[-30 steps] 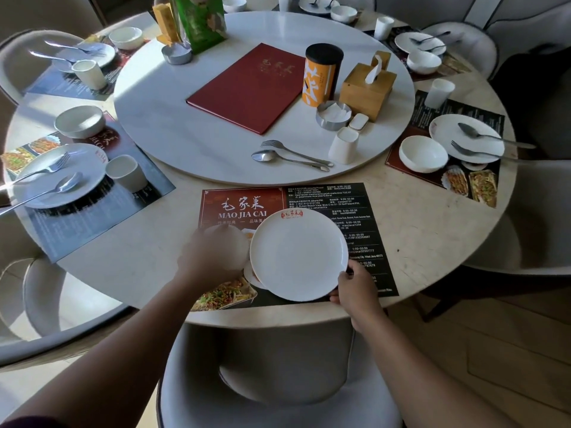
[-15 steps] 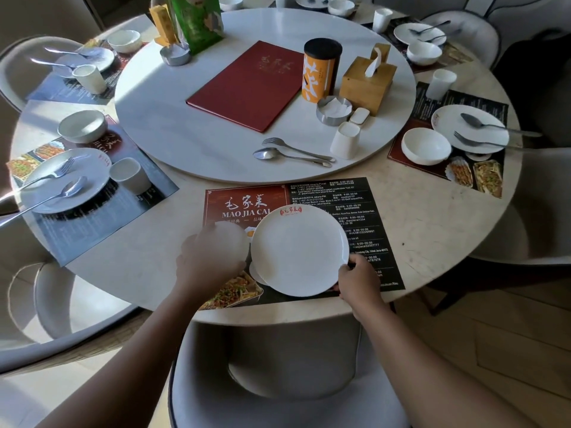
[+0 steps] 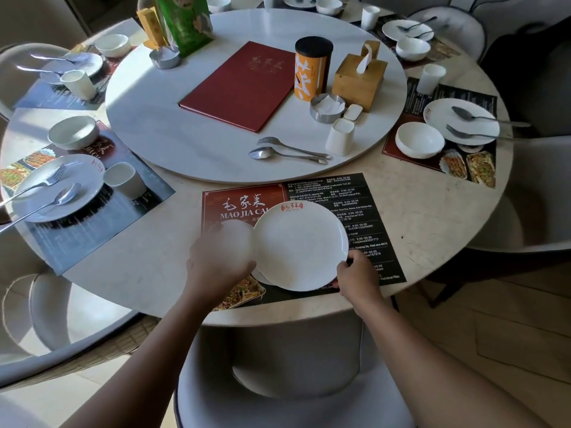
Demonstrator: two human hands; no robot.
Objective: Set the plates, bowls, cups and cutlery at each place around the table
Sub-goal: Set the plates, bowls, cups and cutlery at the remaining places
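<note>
The right hand (image 3: 355,274) pinches the plate (image 3: 301,245) at its four o'clock rim; the left hand (image 3: 216,257) has its grip around a bowl (image 3: 238,239).

Two bare forearms, no sleeves, no rings or watch

Under my hands: plate (image 3: 301,247), glossy white ceramic; placemat (image 3: 367,211), printed matt paper; table (image 3: 432,217), smooth pale stone; fork (image 3: 290,146), polished metal.
</note>
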